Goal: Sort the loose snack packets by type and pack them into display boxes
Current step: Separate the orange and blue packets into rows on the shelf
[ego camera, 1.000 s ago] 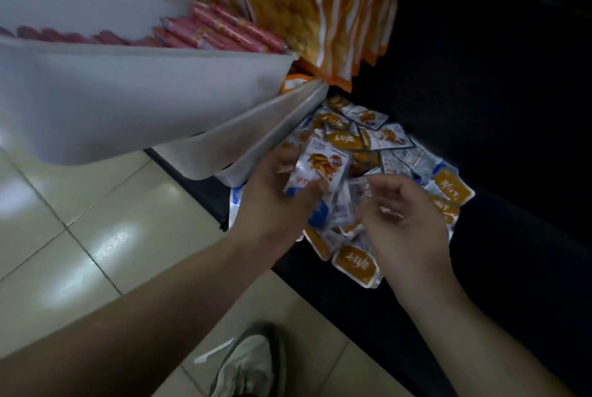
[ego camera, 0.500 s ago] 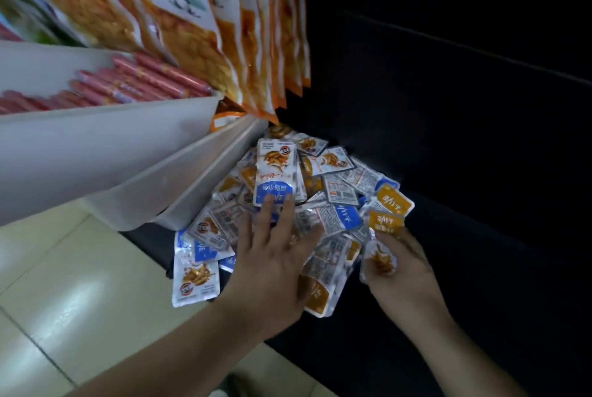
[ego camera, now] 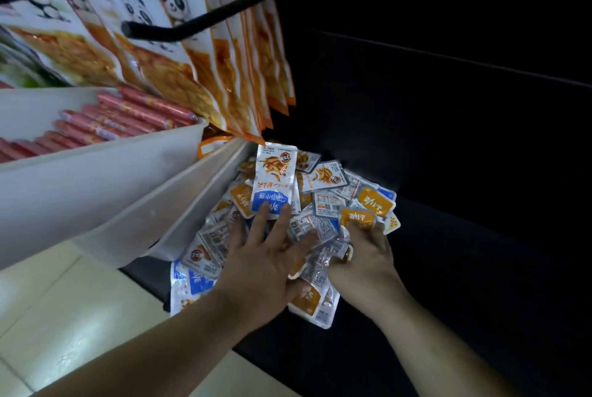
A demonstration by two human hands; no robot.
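At the front edge of the dark shelf [ego camera: 448,268], left hand [ego camera: 262,268] lies spread flat on the packet pile [ego camera: 326,204], fingertips [ego camera: 284,210] touching the blue-and-white packet [ego camera: 274,182] lying lengthwise straight ahead; right hand [ego camera: 365,255] grips orange packets [ego camera: 357,218] alongside.

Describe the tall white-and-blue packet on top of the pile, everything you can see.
The white-and-blue packet is a glossy, flat sachet. It is white with an orange food picture, and a blue band with white lettering at its near end. It lies face up atop the pile, print upside down. Left hand fingertips touch its blue band.
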